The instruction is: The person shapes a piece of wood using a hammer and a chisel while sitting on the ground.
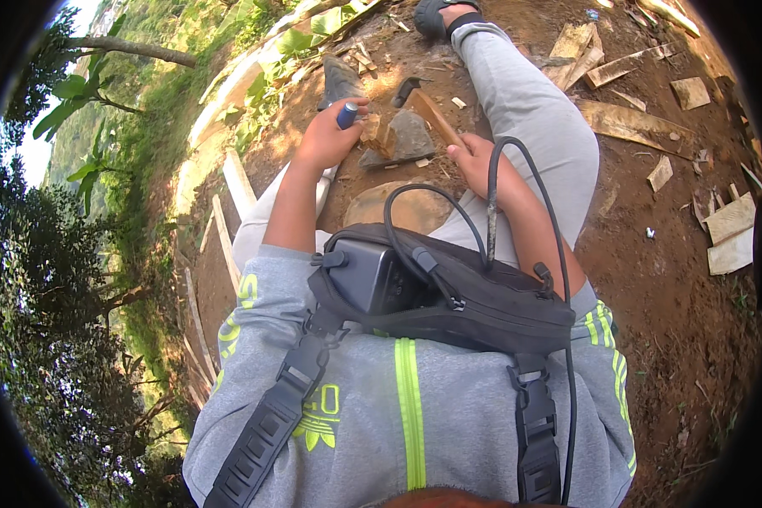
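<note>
My left hand (334, 135) is closed around a short blue cylinder (347, 115), perhaps a tool's handle; its far end is hidden. Beside those fingers, a rough piece of wood (381, 135) rests against a flat grey stone (411, 137) on the ground between my legs. My right hand (481, 168) grips the wooden handle (436, 118) of a tool that slants forward and left. A dark, curved metal head (409, 88) shows at the handle's far end, too small to tell whether hammer or hatchet. The head is just beyond the stone.
A rounded brown stone (398, 206) lies nearer my body. Split boards (635, 120) and wood scraps (731, 222) are strewn over the dirt at right. Long poles (226, 241) and plants border the left. A black waist bag (483, 296) with looping cables sits across my front.
</note>
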The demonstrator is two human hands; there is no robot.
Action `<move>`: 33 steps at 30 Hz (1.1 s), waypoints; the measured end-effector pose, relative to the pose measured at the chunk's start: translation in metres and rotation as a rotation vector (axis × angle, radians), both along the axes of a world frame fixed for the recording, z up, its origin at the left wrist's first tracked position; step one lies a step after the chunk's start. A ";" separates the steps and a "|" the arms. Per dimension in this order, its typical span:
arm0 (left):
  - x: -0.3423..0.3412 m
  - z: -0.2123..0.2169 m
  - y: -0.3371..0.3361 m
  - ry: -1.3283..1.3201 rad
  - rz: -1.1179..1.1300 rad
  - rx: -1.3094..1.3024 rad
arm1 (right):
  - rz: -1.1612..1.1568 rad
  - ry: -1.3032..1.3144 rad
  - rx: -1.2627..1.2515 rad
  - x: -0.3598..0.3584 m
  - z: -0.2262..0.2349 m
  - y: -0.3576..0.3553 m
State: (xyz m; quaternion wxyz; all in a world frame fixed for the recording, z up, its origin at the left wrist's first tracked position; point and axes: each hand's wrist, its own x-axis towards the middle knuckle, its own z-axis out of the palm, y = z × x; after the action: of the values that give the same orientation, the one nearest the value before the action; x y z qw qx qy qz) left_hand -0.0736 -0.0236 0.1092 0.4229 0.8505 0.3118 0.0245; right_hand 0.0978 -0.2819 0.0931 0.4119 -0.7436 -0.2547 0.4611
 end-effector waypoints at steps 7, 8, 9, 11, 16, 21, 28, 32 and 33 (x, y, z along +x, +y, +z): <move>0.028 0.047 -0.010 -0.195 0.328 -0.181 | 0.001 0.042 -0.029 0.005 -0.027 0.001; 0.031 0.053 -0.012 -0.286 0.354 -0.247 | 0.002 0.072 -0.063 0.005 -0.023 0.001; 0.035 0.062 -0.013 -0.377 0.379 -0.312 | 0.006 0.025 -0.043 0.004 -0.026 0.001; 0.046 0.081 -0.019 -0.517 0.412 -0.381 | 0.021 -0.011 0.015 0.006 -0.034 -0.002; 0.068 0.072 -0.006 -0.537 0.448 -0.130 | 0.021 0.008 0.040 0.003 -0.027 -0.001; 0.064 0.053 -0.005 -0.572 0.452 -0.233 | 0.013 0.050 0.003 0.003 -0.023 0.000; 0.058 0.051 -0.015 -0.696 0.424 -0.401 | 0.021 0.038 -0.001 0.002 -0.026 0.002; 0.059 0.049 -0.016 -0.696 0.414 -0.394 | 0.033 0.011 -0.028 0.003 -0.029 0.002; 0.060 0.047 -0.016 -0.688 0.425 -0.383 | 0.033 0.008 -0.028 0.003 -0.029 0.002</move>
State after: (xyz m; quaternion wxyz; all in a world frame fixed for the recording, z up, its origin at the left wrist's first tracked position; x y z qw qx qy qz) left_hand -0.0140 -0.0397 0.1565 0.6374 0.6164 0.3197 0.3342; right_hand 0.1005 -0.2794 0.0641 0.3948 -0.7431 -0.2586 0.4745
